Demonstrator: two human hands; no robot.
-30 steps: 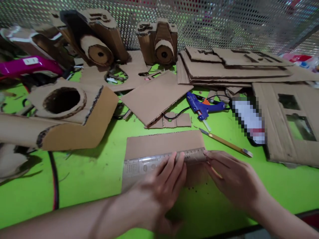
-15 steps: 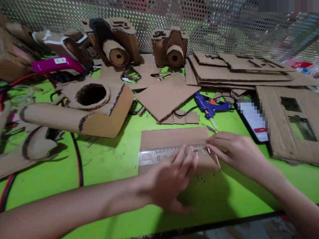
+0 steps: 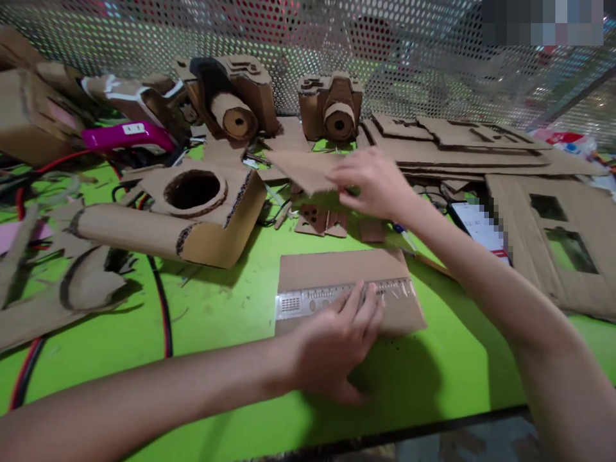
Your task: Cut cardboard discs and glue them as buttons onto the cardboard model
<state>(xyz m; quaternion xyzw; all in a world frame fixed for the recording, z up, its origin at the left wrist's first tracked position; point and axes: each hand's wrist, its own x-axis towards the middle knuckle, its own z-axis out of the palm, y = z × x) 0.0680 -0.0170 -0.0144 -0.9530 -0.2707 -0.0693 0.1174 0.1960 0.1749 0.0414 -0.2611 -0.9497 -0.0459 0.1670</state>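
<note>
A clear plastic ruler point(image 3: 291, 304) lies across a rectangular cardboard piece point(image 3: 337, 264) on the green table. My left hand point(image 3: 337, 340) presses the ruler down with its fingertips, fingers spread, holding it against the cardboard. Farther back, my right hand point(image 3: 370, 183) grips the near right part of a flat cardboard sheet point(image 3: 303, 168), which is tilted up off the table. Small cut cardboard pieces point(image 3: 312, 219) lie below that sheet. A yellow-brown pencil or knife point(image 3: 433, 264) rests right of the ruler, partly under my right forearm.
Two cardboard camera models point(image 3: 240, 96) stand at the back. A cardboard body with a round hole point(image 3: 212, 224) and cables point(image 3: 161, 308) lie left. Stacked sheets point(image 3: 462, 151), a phone point(image 3: 476, 224) and a cardboard panel with cutouts point(image 3: 520, 224) are right. Perforated metal point(image 3: 409, 51) stands behind.
My right hand has left the ruler's right end and moved back and left to the cardboard sheet, whose edge is now lifted. My left hand stays on the ruler. The view has shifted slightly.
</note>
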